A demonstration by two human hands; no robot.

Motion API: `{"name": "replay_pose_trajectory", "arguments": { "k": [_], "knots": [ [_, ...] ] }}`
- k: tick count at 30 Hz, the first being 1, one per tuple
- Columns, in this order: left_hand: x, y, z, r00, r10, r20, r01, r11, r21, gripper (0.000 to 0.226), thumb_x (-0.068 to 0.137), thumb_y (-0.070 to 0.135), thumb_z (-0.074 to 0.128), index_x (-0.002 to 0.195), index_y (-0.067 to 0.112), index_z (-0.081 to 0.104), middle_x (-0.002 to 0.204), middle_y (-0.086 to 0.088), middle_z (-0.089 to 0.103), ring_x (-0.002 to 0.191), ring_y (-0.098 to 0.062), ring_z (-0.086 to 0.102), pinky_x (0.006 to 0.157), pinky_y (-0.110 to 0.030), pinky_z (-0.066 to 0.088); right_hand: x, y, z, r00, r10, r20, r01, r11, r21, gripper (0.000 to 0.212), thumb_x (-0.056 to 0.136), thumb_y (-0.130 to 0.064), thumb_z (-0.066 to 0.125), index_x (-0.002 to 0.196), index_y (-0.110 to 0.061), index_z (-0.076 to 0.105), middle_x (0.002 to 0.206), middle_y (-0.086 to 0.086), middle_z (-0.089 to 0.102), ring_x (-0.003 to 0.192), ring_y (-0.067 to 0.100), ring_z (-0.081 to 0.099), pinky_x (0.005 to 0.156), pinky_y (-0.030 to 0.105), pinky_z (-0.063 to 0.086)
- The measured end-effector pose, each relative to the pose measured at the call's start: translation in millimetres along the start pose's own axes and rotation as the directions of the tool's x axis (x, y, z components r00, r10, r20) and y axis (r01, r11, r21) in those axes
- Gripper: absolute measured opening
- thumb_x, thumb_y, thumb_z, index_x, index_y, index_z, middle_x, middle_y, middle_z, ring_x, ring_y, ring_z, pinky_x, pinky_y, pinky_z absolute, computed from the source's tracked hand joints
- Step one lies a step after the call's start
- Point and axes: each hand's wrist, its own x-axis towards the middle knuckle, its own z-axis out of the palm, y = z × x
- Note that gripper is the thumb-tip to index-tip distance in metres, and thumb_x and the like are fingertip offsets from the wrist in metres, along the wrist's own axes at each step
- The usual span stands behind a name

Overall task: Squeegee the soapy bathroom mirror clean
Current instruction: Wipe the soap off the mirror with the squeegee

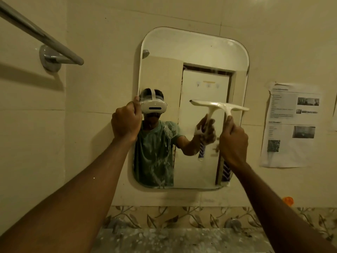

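Note:
A rounded rectangular mirror (pixel 197 52) hangs on the tiled wall ahead. Soapy streaks cover its lower left part; the upper part looks mostly free of foam. A white squeegee (pixel 220 105) has its blade lying level against the glass at mid height on the right side. My right hand (pixel 234 141) is closed around its handle, which has a blue and white patterned lower end. My left hand (pixel 126 121) grips the mirror's left edge at mid height.
A chrome towel rail (pixel 42 36) juts from the wall at upper left. Printed paper sheets (pixel 291 125) are stuck to the wall right of the mirror. Below runs a leaf-patterned tile border (pixel 164 218) and a speckled ledge (pixel 182 241).

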Motion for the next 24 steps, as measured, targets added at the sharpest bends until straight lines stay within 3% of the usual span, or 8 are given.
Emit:
{"name": "replay_pose_trajectory", "arguments": {
  "k": [3, 9, 13, 17, 21, 24],
  "knots": [
    [-0.4, -1.0, 0.7, 1.0, -0.012, -0.012, 0.012, 1.0, 0.009, 0.054, 0.102, 0.038, 0.035, 0.076, 0.001, 0.065, 0.062, -0.017, 0.063, 0.054, -0.03, 0.06, 0.043, -0.018, 0.019, -15.4, 10.9, 2.9, 1.0, 0.016, 0.027, -0.015, 1.0, -0.026, 0.047, 0.105, -0.042, 0.027, 0.08, -0.014, 0.055, 0.068, 0.014, 0.059, 0.058, 0.031, 0.06, 0.053, 0.042, 0.054],
    [-3.2, -1.2, 2.4, 0.999, -0.008, -0.034, 0.009, 1.0, 0.015, 0.054, 0.102, 0.038, 0.034, 0.076, 0.002, 0.064, 0.063, -0.017, 0.064, 0.054, -0.03, 0.061, 0.043, -0.017, 0.018, -115.8, 58.0, 1.1, 0.986, 0.142, 0.085, -0.132, 0.985, -0.112, 0.045, 0.103, -0.04, 0.028, 0.071, -0.019, 0.052, 0.057, 0.005, 0.055, 0.045, 0.015, 0.049, 0.038, 0.016, 0.033],
    [-6.6, 0.5, 0.8, 0.999, -0.033, -0.015, 0.033, 0.999, 0.009, 0.055, 0.103, 0.039, 0.032, 0.078, 0.002, 0.065, 0.066, -0.018, 0.065, 0.058, -0.032, 0.063, 0.048, -0.022, 0.029, -132.9, 56.9, -7.0, 0.98, 0.159, 0.119, -0.146, 0.983, -0.112, 0.046, 0.103, -0.04, 0.028, 0.074, -0.017, 0.056, 0.061, 0.007, 0.06, 0.055, 0.026, 0.06, 0.043, 0.03, 0.044],
    [-10.3, -1.2, 0.1, 0.999, -0.037, 0.002, 0.037, 0.999, 0.0, 0.056, 0.103, 0.039, 0.031, 0.08, 0.001, 0.065, 0.067, -0.018, 0.066, 0.059, -0.032, 0.063, 0.049, -0.023, 0.031, -88.6, 37.3, -10.5, 0.991, 0.096, 0.089, -0.092, 0.994, -0.052, 0.046, 0.105, -0.039, 0.031, 0.078, -0.012, 0.057, 0.068, 0.014, 0.062, 0.059, 0.031, 0.062, 0.05, 0.044, 0.054],
    [-18.8, -3.9, -1.2, 0.999, -0.033, 0.01, 0.033, 0.999, 0.013, 0.056, 0.102, 0.039, 0.031, 0.082, 0.0, 0.065, 0.071, -0.018, 0.067, 0.062, -0.03, 0.064, 0.045, -0.012, 0.019, -52.3, 23.8, -10.2, 0.998, 0.048, 0.05, -0.046, 0.998, -0.043, 0.047, 0.105, -0.039, 0.029, 0.078, -0.01, 0.055, 0.067, 0.011, 0.058, 0.056, 0.022, 0.054, 0.054, 0.039, 0.048],
    [-29.0, -8.6, 0.4, 0.999, -0.039, 0.004, 0.039, 0.999, 0.008, 0.054, 0.103, 0.037, 0.034, 0.078, 0.001, 0.064, 0.067, -0.016, 0.065, 0.052, -0.019, 0.051, 0.045, -0.012, 0.016, -78.2, 39.4, -5.7, 0.989, 0.131, 0.066, -0.124, 0.987, -0.103, 0.049, 0.105, -0.043, 0.027, 0.076, -0.014, 0.053, 0.065, 0.007, 0.058, 0.056, 0.021, 0.057, 0.051, 0.035, 0.048]
  ]
}}
